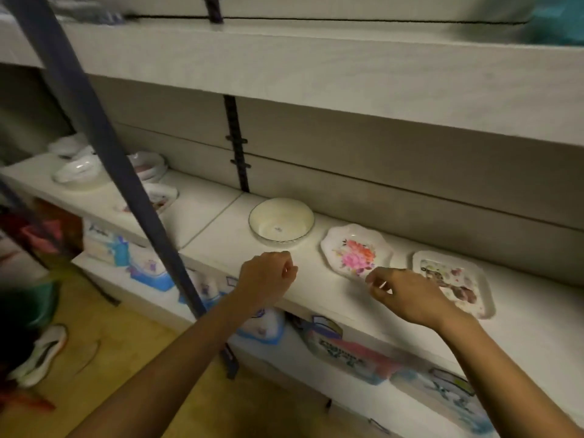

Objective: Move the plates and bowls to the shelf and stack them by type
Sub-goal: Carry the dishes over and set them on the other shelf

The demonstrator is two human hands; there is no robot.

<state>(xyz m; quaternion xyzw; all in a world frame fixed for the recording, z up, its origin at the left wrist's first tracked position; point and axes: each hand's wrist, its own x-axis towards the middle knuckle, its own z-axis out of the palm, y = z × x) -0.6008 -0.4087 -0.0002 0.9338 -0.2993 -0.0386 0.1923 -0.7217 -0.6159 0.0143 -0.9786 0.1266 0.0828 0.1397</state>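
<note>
A cream bowl (pixel 281 223) with a thin dark rim stands on the white shelf (pixel 316 279). Right of it lies a scalloped plate (pixel 355 249) with pink and orange flowers, then a squarish patterned plate (pixel 455 281). My left hand (pixel 268 276) hovers just in front of the bowl, fingers loosely curled, holding nothing. My right hand (pixel 407 295) hangs between the two plates, covering part of the squarish one, fingers curled and empty. More white bowls (pixel 77 167) and plates (pixel 148 165) sit blurred at the shelf's far left.
A dark diagonal metal bar (pixel 126 172) crosses the left side in front of the shelf. Another shelf board (pixel 316 67) runs overhead. Packaged goods (pixel 347 352) fill the lower shelf. A shoe (pixel 41 355) lies on the yellowish floor at lower left.
</note>
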